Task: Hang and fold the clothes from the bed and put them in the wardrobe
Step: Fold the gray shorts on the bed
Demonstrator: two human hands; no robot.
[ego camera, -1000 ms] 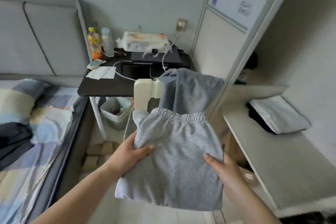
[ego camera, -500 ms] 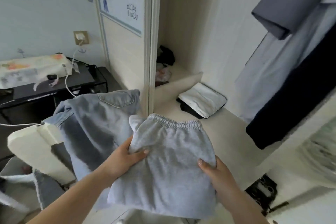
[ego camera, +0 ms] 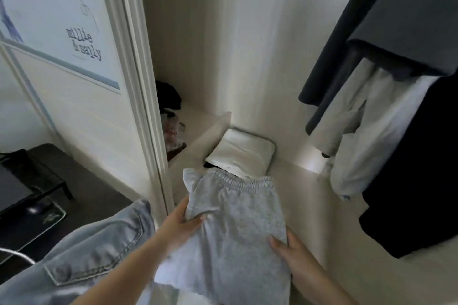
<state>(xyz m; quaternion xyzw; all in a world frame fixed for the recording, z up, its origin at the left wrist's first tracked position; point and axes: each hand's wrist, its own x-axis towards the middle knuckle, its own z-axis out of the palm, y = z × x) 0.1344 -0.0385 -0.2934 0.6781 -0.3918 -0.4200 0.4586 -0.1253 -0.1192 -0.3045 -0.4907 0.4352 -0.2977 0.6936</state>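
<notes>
Folded sweats about to land on the wardrobe shelf

Both hands hold the folded grey sweatpants (ego camera: 233, 225) just above the shelf (ego camera: 297, 205), folded white stack (ego camera: 244, 153) at 12 o'clock. Left hand (ego camera: 179, 224) and right hand (ego camera: 288, 251) have fingers pinching the side edges. Soft, light, floppy stuff, so I'd support it from both sides or the fold slumps.

Both hands extended forward: left hand (ego camera: 182, 224) thumb on top, gripping; right hand (ego camera: 288, 252) likewise.
</notes>
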